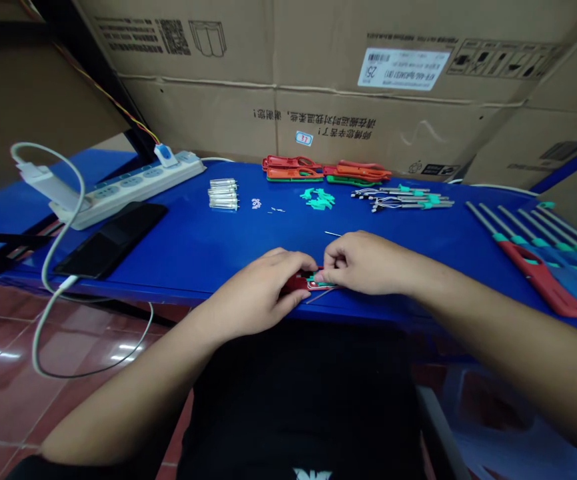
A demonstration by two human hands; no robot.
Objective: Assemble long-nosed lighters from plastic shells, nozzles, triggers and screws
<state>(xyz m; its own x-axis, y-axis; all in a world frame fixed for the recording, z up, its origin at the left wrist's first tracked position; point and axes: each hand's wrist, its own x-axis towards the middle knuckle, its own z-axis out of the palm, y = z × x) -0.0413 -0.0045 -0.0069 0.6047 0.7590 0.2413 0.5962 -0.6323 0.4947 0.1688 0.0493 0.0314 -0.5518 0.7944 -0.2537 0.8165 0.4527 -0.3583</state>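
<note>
white cable [37, 320]: far left, loops off the edge of the blue tabletop [188, 250], end plugged into phone
power strip [143, 177]: left rear, angled, white adapter [53, 187] at its near end, blue-white plug [165, 155] near the far end
phone [113, 239]: face dark, lying just beside the strip
clear tubes [223, 195]: short stack, left of middle
pink bits [256, 204]: small pile, right of the tubes
left hand [271, 290]: grip partly closed, thumb and fingers around the left end of red shell
red shell [292, 283]: between both hands, near front edge; white wire [313, 287] and a green piece show inside
thin rod [320, 295]: slanted, just beside the shell, near side
rear shells [293, 162]: red, orange, green, lying in two groups against the carton [208, 123]
green bits [318, 199]: loose heap, in front of rear shells
right hand [356, 263]: fingers bunched over the shell's right part; can't tell what is between fingertips
wired rods [411, 199]: metal, green ends, pile right of green bits
lighters [543, 280]: far right, side by side, red one nearest, blue ones beyond, metal stems pointing rearward
</note>
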